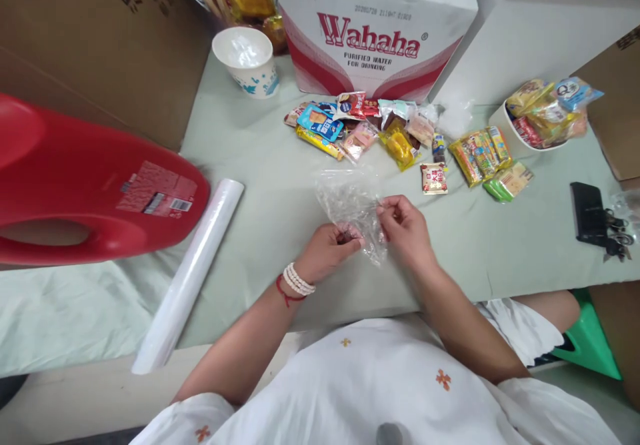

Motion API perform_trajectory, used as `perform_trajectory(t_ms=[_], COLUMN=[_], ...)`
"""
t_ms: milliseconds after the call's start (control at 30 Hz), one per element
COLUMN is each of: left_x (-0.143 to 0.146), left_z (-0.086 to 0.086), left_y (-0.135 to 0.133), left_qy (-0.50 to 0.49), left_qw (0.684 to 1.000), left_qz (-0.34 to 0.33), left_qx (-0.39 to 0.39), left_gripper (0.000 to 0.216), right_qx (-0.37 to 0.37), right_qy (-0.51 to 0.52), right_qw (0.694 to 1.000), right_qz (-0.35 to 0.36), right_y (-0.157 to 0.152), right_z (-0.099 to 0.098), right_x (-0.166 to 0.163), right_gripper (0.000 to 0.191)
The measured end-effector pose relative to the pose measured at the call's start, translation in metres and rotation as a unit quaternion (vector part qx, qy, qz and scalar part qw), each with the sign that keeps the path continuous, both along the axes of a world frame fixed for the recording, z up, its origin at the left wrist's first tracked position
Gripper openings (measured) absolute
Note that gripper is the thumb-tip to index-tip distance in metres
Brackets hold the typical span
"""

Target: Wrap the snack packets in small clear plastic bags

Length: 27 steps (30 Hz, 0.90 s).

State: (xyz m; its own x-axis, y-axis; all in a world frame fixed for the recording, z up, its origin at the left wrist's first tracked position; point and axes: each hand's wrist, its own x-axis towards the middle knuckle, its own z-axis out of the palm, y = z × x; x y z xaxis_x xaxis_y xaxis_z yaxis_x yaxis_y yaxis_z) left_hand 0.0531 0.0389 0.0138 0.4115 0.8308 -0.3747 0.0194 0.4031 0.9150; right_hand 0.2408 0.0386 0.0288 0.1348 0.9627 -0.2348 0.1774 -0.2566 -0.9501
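Observation:
A clear plastic bag, crumpled and see-through, is stretched between my hands above the green cloth. My left hand, with white beads and a red cord at its wrist, pinches the bag's lower left part. On the other side my right hand grips the bag's right edge between thumb and fingers. Beyond the bag lies a row of wrapped snacks, among them a blue packet, a yellow-wrapped cake and a small red-and-cream packet. Whether anything is inside the bag I cannot tell.
A white roll of plastic and a big red jug lie on the left. At the back are a paper cup and a Wahaha carton. A snack-filled tub and a black case with keys sit right.

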Motion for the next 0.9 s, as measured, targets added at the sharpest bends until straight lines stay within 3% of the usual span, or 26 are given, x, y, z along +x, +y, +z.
perform_trajectory(t_ms=[100, 167, 300, 567, 633, 700, 800, 833, 900], left_x=[-0.010, -0.014, -0.013, -0.007, -0.007, -0.007, -0.008, -0.008, -0.007], left_z=[0.001, 0.001, -0.003, -0.006, -0.005, -0.005, -0.004, -0.003, -0.002], left_y=[0.003, 0.004, 0.004, 0.005, 0.006, 0.007, 0.008, 0.009, 0.008], left_qy=[-0.077, -0.116, -0.145, -0.191, -0.207, -0.214, -0.213, -0.212, -0.211], left_qw=[0.995, 0.989, 0.983, 0.962, 0.956, 0.951, 0.949, 0.949, 0.950], left_qz=[-0.022, -0.033, -0.038, -0.037, -0.027, -0.014, -0.008, -0.008, -0.003], left_qx=[-0.066, -0.084, -0.105, -0.189, -0.207, -0.223, -0.233, -0.233, -0.232], left_gripper=[0.040, 0.038, 0.037, 0.039, 0.039, 0.040, 0.041, 0.041, 0.041], right_qx=[-0.106, -0.133, -0.132, -0.131, -0.104, -0.031, 0.110, 0.146, 0.210], right_qy=[0.130, 0.152, 0.128, 0.103, 0.067, -0.025, -0.175, -0.206, -0.235], right_qw=[0.986, 0.979, 0.982, 0.986, 0.992, 0.998, 0.971, 0.962, 0.949], right_qz=[0.025, 0.026, 0.038, 0.019, -0.002, -0.053, -0.119, -0.100, 0.010], right_y=[0.014, 0.019, 0.016, 0.005, 0.003, -0.004, -0.025, -0.034, -0.051], right_z=[0.009, 0.013, 0.013, 0.004, 0.003, 0.004, 0.017, 0.022, 0.030], right_x=[0.025, 0.042, 0.061, 0.064, 0.065, 0.064, 0.059, 0.055, 0.046], right_gripper=[0.038, 0.042, 0.045, 0.045, 0.043, 0.036, 0.023, 0.018, 0.008])
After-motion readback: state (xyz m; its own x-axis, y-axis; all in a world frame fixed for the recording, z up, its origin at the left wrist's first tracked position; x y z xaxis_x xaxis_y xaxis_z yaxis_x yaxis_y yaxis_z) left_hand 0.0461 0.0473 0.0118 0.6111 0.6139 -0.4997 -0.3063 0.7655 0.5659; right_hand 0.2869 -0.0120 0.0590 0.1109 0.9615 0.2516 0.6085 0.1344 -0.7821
